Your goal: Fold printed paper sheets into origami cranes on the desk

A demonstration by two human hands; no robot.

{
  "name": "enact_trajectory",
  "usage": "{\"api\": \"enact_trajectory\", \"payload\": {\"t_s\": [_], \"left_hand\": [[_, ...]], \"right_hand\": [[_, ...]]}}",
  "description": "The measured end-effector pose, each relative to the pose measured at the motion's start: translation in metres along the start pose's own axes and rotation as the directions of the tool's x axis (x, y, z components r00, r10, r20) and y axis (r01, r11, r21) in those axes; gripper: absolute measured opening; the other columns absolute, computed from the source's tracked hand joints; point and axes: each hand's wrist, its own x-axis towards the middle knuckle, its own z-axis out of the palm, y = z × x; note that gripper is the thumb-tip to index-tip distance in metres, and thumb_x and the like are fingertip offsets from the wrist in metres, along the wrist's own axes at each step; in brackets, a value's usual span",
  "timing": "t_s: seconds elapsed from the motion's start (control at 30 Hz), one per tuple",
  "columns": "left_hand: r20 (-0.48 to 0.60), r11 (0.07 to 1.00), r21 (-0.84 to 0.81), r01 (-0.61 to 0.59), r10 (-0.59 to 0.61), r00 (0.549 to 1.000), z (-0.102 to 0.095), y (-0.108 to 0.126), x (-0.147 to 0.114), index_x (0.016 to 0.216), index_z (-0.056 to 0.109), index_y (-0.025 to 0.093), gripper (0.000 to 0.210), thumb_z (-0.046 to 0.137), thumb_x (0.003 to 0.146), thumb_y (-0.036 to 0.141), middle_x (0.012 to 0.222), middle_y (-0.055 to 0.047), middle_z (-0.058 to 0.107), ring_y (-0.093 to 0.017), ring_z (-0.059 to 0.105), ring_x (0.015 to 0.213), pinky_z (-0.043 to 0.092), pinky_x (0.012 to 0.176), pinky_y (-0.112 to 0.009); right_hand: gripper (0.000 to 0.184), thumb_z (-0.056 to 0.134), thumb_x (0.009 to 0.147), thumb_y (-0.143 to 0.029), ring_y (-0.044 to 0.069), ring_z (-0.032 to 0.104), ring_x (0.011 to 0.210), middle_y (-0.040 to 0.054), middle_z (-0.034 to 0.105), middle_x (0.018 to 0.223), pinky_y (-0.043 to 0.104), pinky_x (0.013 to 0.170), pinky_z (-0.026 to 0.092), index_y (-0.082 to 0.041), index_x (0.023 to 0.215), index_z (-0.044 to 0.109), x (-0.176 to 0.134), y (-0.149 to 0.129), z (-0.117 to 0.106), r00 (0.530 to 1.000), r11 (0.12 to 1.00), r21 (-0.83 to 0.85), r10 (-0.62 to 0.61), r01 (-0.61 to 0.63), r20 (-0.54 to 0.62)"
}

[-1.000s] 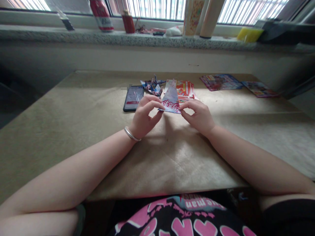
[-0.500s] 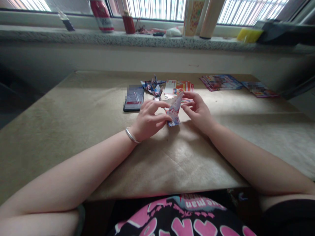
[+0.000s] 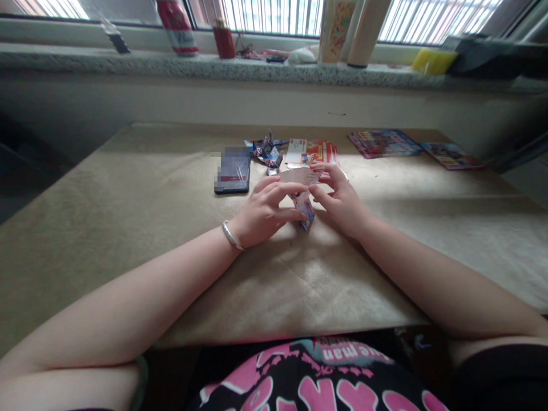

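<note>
Between my two hands is a folded piece of printed paper (image 3: 303, 206), with a pale upper flap and a blue, patterned lower point. My left hand (image 3: 274, 206), with a silver bangle at its wrist, pinches the paper from the left between thumb and fingers. At the paper's upper right edge, my right hand (image 3: 338, 197) grips it with thumb and forefinger. Just beyond lie several folded blue paper shapes (image 3: 268, 153) and a stack of red and white printed sheets (image 3: 314, 151). Left of these a phone (image 3: 233, 170) lies flat.
Two piles of colourful printed cards (image 3: 385, 142) lie at the table's back right. On the stone windowsill (image 3: 141, 65) stand a red can (image 3: 177, 28), a red lighter-like object (image 3: 224, 40), a tall cup (image 3: 336, 31) and a yellow item (image 3: 434, 61). The table (image 3: 128, 228) has a beige cover.
The paper's upright point has tipped over, so a pale flap now lies across the top. Both hands have come closer together, the left shifting slightly right.
</note>
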Motion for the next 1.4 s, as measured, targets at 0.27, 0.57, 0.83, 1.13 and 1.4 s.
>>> {"api": "enact_trajectory", "payload": {"t_s": [0.27,0.57,0.83,1.13,1.4], "left_hand": [[-0.085,0.993,-0.102,0.062,-0.071,0.994,0.002,0.004,0.005,0.117,0.058,0.021,0.028,0.062,0.089,0.021,0.110,-0.008,0.062,-0.019,0.057,0.106,0.046,0.101,-0.038],[0.042,0.964,-0.185,0.190,-0.185,0.982,-0.001,0.005,0.004,0.114,0.054,0.019,0.025,0.054,0.090,0.024,0.107,-0.006,0.069,-0.018,0.064,0.099,0.038,0.110,-0.044],[0.230,0.993,0.006,0.119,-0.117,0.966,-0.006,0.008,0.006,0.117,0.063,0.023,0.038,0.061,0.088,0.046,0.118,-0.005,0.069,-0.024,0.060,0.114,0.021,0.121,-0.054],[0.180,0.968,0.188,0.169,-0.203,0.962,0.000,0.008,0.001,0.116,0.067,0.026,0.031,0.051,0.092,0.015,0.112,-0.003,0.072,-0.025,0.059,0.120,0.020,0.120,-0.062],[0.193,0.969,0.222,0.104,-0.149,0.970,-0.003,0.016,0.005,0.124,0.063,0.017,0.035,0.050,0.094,0.030,0.115,-0.009,0.071,-0.027,0.062,0.114,0.038,0.111,-0.050]], "right_hand": [[0.026,0.060,0.081,-0.044,0.021,0.062,0.104,0.0051,0.054,0.131,0.033,0.067,0.061,-0.025,0.094,0.047,0.002,-0.001,0.002,0.964,0.943,0.212,0.266,-0.256,-0.017],[0.035,0.049,0.070,-0.019,0.017,0.065,0.089,0.0010,0.066,0.101,0.037,0.074,0.062,-0.027,0.104,0.054,0.008,0.000,-0.002,0.897,0.838,0.365,0.442,-0.406,-0.015],[0.033,0.053,0.069,-0.016,0.018,0.070,0.093,0.0021,0.070,0.103,0.039,0.078,0.064,-0.026,0.101,0.055,0.013,0.012,-0.005,0.872,0.801,0.420,0.487,-0.426,-0.044],[0.056,0.057,0.064,-0.007,0.020,0.070,0.101,0.0042,0.071,0.113,0.042,0.089,0.060,-0.024,0.117,0.056,0.015,0.034,-0.014,0.920,0.863,0.335,0.389,-0.379,0.039],[0.069,0.057,0.068,-0.007,0.022,0.068,0.101,0.0067,0.068,0.121,0.043,0.093,0.057,-0.023,0.134,0.052,0.011,0.039,-0.015,0.979,0.979,-0.101,0.187,-0.179,0.078]]}}
